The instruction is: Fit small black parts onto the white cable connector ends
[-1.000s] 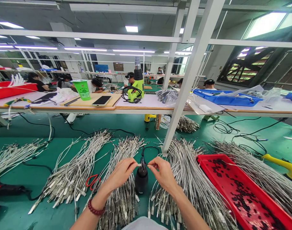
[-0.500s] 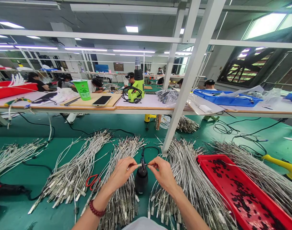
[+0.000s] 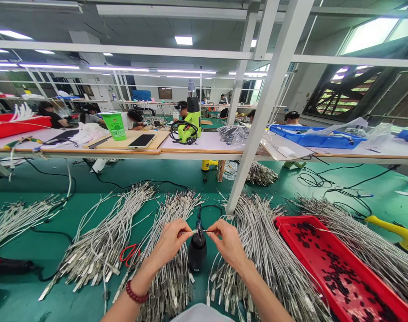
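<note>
A thin wire (image 3: 194, 231) is stretched level between my two hands, its ends pinched in the fingertips. My left hand (image 3: 173, 240) is closed on one end, and my right hand (image 3: 229, 241) is closed on the other. The middle of the wire crosses the metal nozzle of a black heat gun (image 3: 197, 257) standing upright between my hands. Whether the wire touches the nozzle I cannot tell. Bundles of white cables with metal plugs lie on both sides, one left bundle (image 3: 172, 277) under my left forearm and one right bundle (image 3: 267, 250) beside my right.
A red tray (image 3: 324, 264) with small black pieces lies at right, by a yellow heat gun (image 3: 396, 232). Red-handled scissors (image 3: 129, 255) rest among cables at left. A slanted white post (image 3: 254, 147) rises ahead. The shelf holds a green cup (image 3: 114, 125) and a phone (image 3: 141, 141).
</note>
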The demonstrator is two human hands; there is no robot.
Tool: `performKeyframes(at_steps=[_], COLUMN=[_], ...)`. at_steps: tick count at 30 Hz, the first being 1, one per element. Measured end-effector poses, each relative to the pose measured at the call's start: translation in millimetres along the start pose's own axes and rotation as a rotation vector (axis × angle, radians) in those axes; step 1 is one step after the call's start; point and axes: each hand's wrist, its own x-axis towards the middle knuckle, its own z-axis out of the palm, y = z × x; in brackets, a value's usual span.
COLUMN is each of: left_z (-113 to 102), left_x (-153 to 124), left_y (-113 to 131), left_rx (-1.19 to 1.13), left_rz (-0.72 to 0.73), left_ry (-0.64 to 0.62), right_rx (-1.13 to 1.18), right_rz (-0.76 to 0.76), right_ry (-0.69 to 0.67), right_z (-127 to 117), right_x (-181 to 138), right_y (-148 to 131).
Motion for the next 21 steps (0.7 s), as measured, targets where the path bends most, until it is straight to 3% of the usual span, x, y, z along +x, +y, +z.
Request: performKeyframes(at_steps=[6,16,21], left_z=[-1.8,0.5,-0.5], left_x=[-0.8,-2.8,-2.8], left_y=[0.1,2.4,1.8], left_rx=[0.061,-0.059,0.016], left_rz=[0.007,-0.026,-0.033], left_ry=[-0.033,-0.068,-0.052], right_rx=[0.003,-0.035,-0.074], right_rz=[-0.016,-0.032,-0.050], right_ry=[-0.018,-0.061,-0.078], right_z=[1.4,-3.7,-4.1], right_x=[-2.3,-3.7,-4.6], right_y=[3.4,0.1,-0.7])
